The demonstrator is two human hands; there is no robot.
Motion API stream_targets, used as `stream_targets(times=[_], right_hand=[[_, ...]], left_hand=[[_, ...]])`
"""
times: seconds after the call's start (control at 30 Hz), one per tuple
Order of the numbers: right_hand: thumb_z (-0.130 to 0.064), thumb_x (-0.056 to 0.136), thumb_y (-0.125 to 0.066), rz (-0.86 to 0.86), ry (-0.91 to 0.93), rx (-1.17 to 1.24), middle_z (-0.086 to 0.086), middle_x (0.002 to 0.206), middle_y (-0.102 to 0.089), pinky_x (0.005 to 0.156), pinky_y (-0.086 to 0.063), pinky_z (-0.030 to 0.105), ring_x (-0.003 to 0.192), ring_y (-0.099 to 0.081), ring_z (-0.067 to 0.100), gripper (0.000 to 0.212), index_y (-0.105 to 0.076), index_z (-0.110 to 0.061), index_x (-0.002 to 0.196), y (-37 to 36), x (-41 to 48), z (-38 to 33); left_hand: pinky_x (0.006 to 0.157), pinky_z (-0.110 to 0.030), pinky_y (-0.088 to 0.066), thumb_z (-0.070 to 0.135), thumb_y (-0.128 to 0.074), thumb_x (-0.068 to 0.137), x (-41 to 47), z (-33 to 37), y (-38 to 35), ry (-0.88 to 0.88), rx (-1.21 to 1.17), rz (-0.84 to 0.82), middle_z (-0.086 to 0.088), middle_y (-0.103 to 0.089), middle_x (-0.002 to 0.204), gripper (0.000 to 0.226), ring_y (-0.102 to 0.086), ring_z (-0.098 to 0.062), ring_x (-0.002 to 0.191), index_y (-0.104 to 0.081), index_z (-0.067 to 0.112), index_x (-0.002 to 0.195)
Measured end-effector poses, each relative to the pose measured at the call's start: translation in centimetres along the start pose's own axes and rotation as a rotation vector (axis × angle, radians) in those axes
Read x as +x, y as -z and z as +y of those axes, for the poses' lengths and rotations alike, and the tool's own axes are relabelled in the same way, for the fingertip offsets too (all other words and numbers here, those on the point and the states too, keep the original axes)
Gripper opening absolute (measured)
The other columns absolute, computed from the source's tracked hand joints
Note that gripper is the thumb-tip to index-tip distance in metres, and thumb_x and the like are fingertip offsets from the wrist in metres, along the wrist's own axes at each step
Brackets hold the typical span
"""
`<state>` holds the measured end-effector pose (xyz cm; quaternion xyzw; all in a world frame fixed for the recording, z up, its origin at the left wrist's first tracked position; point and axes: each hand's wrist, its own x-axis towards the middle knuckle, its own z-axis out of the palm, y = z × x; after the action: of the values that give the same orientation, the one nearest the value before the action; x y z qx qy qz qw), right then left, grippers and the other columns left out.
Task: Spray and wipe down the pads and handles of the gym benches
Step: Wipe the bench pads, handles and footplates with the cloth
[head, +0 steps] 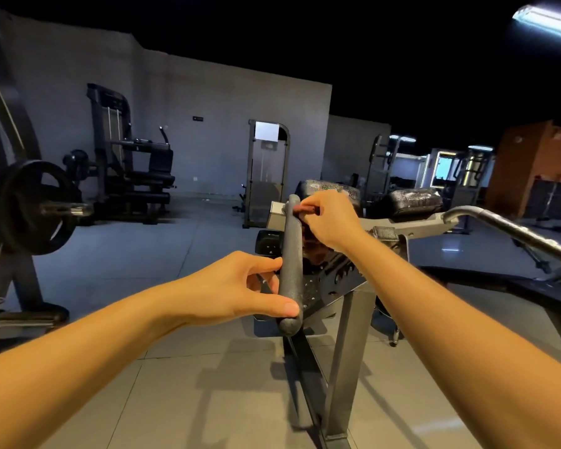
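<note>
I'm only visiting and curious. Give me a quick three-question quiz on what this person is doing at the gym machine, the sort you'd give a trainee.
1. True or false: the left hand grips the near end of the dark handle.
2. Multiple choice: the right hand pinches a reddish cloth against which part of the handle? A) its far end B) its middle C) its near end
3. Short answer: how many black pads show just beyond the hands?

Key: 1 true; 2 A; 3 two.
</note>
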<state>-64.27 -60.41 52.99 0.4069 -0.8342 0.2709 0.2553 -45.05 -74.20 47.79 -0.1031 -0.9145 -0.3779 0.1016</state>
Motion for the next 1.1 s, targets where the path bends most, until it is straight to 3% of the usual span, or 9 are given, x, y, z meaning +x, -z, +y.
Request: stream_targets(times=[0.13, 0.23, 0.37, 0.5, 0.6, 0.73, 0.8, 0.97, 1.1], right_hand=[[-0.008, 0.094, -0.067, -0.028, 0.162, 0.174, -0.01, 0.089, -0.063, 0.079, -0.05, 0.029, 0.087, -0.059, 0.009, 0.02, -0.079, -0.022, 0.101, 2.4, -10.0, -2.8], [-0.006, 0.093, -0.069, -0.099, 0.286, 0.245, -0.005, 0.087, -0.065, 0.074, -0.051, 0.028, 0.084, -0.062, 0.012, 0.015, -0.079, -0.017, 0.097, 3.9, -15.1, -4.1], [-0.009, 0.097, -0.065, -0.073, 0.17, 0.23, -0.009, 0.098, -0.067, 0.081, -0.057, 0.036, 0.087, -0.067, 0.012, 0.021, -0.08, -0.023, 0.104, 2.8, -10.2, -3.2], [-0.016, 0.098, -0.066, 0.027, 0.05, 0.149, -0.001, 0.103, -0.074, 0.089, -0.054, 0.042, 0.096, -0.066, 0.018, 0.018, -0.08, -0.022, 0.108, 1.3, -5.3, -1.9], [-0.012, 0.097, -0.066, -0.029, 0.11, 0.215, -0.005, 0.091, -0.068, 0.077, -0.054, 0.035, 0.083, -0.065, 0.012, 0.018, -0.079, -0.022, 0.103, 2.2, -9.2, -2.8], [-0.013, 0.095, -0.069, -0.2, 0.339, 0.21, -0.011, 0.095, -0.067, 0.08, -0.051, 0.022, 0.092, -0.063, 0.008, 0.017, -0.079, -0.024, 0.104, 4.6, -12.4, -3.4], [-0.017, 0.096, -0.068, -0.181, 0.298, 0.138, -0.013, 0.096, -0.068, 0.081, -0.051, 0.023, 0.092, -0.062, 0.007, 0.016, -0.079, -0.026, 0.104, 4.2, -9.4, -2.9], [-0.013, 0.099, -0.062, -0.122, 0.103, -0.011, 0.001, 0.1, -0.074, 0.077, -0.05, 0.025, 0.09, -0.063, 0.017, 0.021, -0.08, -0.02, 0.107, 1.3, 1.3, 0.0], [-0.011, 0.098, -0.062, -0.104, 0.087, 0.008, -0.002, 0.103, -0.072, 0.079, -0.049, 0.026, 0.095, -0.064, 0.017, 0.023, -0.08, -0.02, 0.109, 1.5, -0.9, -0.6]], left_hand=[[0.073, -0.012, -0.048, 0.047, -0.075, 0.08, -0.3, 0.3, -0.3, -0.025, -0.031, 0.014, -0.002, -0.069, 0.106, 0.048, -0.061, 0.0, 0.077, -0.066, 0.035, 0.126], [0.076, -0.008, -0.047, 0.044, -0.075, 0.081, -0.6, 0.3, -0.7, 0.012, -0.066, 0.05, -0.003, -0.066, 0.111, 0.063, -0.062, 0.004, 0.083, -0.051, 0.036, 0.139], [0.074, -0.009, -0.049, 0.037, -0.075, 0.086, -0.7, 0.5, -0.9, 0.006, -0.111, 0.038, -0.005, -0.067, 0.111, 0.046, -0.063, 0.003, 0.082, -0.056, 0.043, 0.127], [0.078, -0.013, -0.051, 0.044, -0.075, 0.086, -0.7, 0.2, -0.9, 0.069, -0.109, 0.041, 0.0, -0.067, 0.114, 0.075, -0.066, -0.001, 0.09, -0.045, 0.028, 0.153], [0.078, -0.014, -0.052, 0.046, -0.076, 0.082, -0.7, 0.4, -1.0, 0.053, -0.12, 0.034, -0.002, -0.067, 0.113, 0.067, -0.066, -0.003, 0.087, -0.054, 0.032, 0.144], [0.076, -0.013, -0.05, 0.047, -0.077, 0.077, -0.6, 0.9, -1.2, 0.04, -0.105, 0.069, -0.012, -0.063, 0.111, 0.062, -0.06, 0.001, 0.077, -0.054, 0.039, 0.134], [0.074, -0.014, -0.051, 0.047, -0.076, 0.077, -0.7, 1.0, -1.3, 0.038, -0.118, 0.06, -0.012, -0.063, 0.107, 0.048, -0.06, 0.001, 0.075, -0.058, 0.043, 0.12], [0.073, -0.011, -0.047, 0.049, -0.077, 0.08, -0.5, 0.2, -0.7, 0.059, -0.077, 0.043, 0.002, -0.065, 0.109, 0.082, -0.062, 0.005, 0.081, -0.046, 0.027, 0.152], [0.071, -0.01, -0.047, 0.052, -0.076, 0.076, -0.5, 0.9, -0.1, 0.042, -0.044, 0.008, 0.0, -0.065, 0.109, 0.073, -0.06, 0.007, 0.076, -0.055, 0.031, 0.142]])
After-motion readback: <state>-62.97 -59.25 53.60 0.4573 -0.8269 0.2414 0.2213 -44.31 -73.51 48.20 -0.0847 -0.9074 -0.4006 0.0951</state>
